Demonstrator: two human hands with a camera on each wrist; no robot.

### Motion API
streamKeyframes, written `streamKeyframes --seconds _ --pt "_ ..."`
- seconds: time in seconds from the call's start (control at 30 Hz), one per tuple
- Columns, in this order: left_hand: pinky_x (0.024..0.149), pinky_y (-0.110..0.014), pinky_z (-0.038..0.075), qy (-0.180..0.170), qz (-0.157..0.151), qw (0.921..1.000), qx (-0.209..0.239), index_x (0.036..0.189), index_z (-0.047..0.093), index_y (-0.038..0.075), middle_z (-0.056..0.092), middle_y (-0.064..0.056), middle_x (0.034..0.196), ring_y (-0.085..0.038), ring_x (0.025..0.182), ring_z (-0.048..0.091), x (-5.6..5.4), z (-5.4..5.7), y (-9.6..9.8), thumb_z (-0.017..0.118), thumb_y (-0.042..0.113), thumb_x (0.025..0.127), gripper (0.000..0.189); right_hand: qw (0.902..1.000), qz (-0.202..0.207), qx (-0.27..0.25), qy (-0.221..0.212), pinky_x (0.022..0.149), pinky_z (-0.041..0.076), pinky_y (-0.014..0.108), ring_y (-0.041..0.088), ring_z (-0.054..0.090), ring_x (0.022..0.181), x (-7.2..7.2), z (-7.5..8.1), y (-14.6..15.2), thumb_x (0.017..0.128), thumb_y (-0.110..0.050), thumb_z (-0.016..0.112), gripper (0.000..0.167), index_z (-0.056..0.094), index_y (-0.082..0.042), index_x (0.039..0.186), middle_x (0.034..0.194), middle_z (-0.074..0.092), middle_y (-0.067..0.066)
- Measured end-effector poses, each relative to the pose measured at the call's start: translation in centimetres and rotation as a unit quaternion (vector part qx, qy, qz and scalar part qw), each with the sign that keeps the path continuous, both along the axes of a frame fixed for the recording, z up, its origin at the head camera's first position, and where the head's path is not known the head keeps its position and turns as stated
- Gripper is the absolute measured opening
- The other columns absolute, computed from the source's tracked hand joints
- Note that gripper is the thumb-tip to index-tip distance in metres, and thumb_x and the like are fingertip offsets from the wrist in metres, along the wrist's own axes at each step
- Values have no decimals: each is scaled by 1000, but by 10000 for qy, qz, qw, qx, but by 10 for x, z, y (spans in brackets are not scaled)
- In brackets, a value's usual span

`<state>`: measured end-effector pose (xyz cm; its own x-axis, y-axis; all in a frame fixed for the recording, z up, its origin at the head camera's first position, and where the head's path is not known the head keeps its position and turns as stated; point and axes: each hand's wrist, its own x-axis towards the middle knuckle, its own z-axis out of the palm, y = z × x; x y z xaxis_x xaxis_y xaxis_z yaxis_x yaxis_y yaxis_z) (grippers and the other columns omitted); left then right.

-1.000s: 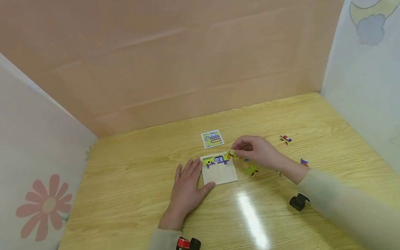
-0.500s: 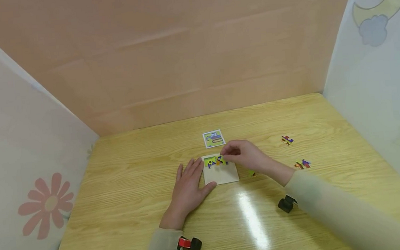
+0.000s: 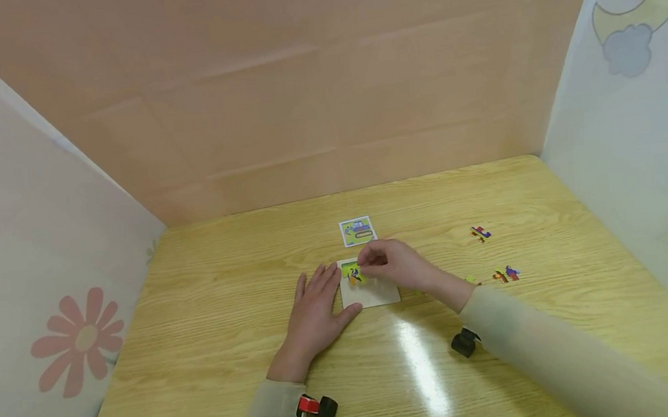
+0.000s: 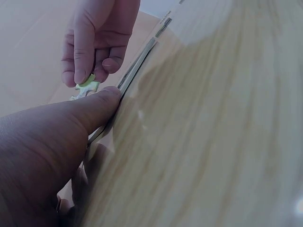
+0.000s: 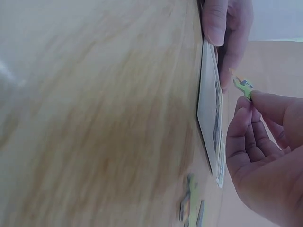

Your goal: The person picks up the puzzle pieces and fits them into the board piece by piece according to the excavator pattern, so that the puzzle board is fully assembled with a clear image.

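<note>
My left hand [image 3: 314,319] lies with fingers stretched along the left side of a square puzzle tray [image 3: 374,296], its thumb at the near edge. Over the tray's upper part, my right hand [image 3: 399,266] pinches a small green jigsaw piece [image 5: 244,86] between thumb and fingertips. That piece has orange and dark blue printing and hangs clear of the tray in the right wrist view. Printed pieces lie along the tray's far side, mostly covered by the right hand in the head view.
A picture card [image 3: 357,231] showing a digger lies just behind the tray. To the right, a red and purple jigsaw piece [image 3: 480,233] lies farther back, and more loose pieces [image 3: 507,274] lie nearer. Fabric walls enclose the wooden table [image 3: 214,338].
My right hand has moved left across the tray, carrying the green jigsaw piece from its upper right corner towards its upper left. The left hand stays where it was.
</note>
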<state>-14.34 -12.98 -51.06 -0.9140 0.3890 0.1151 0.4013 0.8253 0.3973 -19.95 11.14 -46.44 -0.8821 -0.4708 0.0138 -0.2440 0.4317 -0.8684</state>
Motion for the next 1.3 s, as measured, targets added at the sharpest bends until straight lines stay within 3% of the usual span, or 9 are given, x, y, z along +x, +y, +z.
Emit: streamKeyframes --seconds 0.4,0.6,0.83,1.03,1.3 --pt "137 -57 4 17 -4 10000 35 167 46 4 42 -9 175 -30 166 27 0 0 0 72 59 104 88 9999 3 12 113 94 62 37 16 71 98 -1 -8 -10 102 -3 78 8 75 -4 109 104 76 3" --pt "137 -57 4 26 3 10000 31 167 46 4 42 -9 175 -30 166 28 0 0 0 72 59 104 88 9983 -137 476 295 89 61 34 12 69 94 -1 -10 -15 101 -6 81 8 76 -9 105 100 75 -2" --pt "137 -57 5 56 13 10000 72 167 47 5 44 -9 174 -31 166 29 1 1 0 73 58 103 87 9901 -250 1205 680 87 61 37 9 68 89 0 -7 -23 100 -8 82 7 77 -12 102 94 75 -7" --pt "137 -57 6 67 4 9999 94 167 47 4 44 -10 173 -31 166 29 1 1 0 73 57 103 87 9772 -267 1777 1129 86 60 39 9 67 87 3 -4 -29 100 -9 82 6 81 -15 98 93 74 -7" --pt "137 -58 6 69 13 10000 67 166 49 4 44 -10 173 -31 165 30 1 0 0 73 57 103 86 9675 -274 2032 1480 80 60 37 8 65 83 5 -8 -31 97 -10 85 5 83 -15 96 92 68 -7"
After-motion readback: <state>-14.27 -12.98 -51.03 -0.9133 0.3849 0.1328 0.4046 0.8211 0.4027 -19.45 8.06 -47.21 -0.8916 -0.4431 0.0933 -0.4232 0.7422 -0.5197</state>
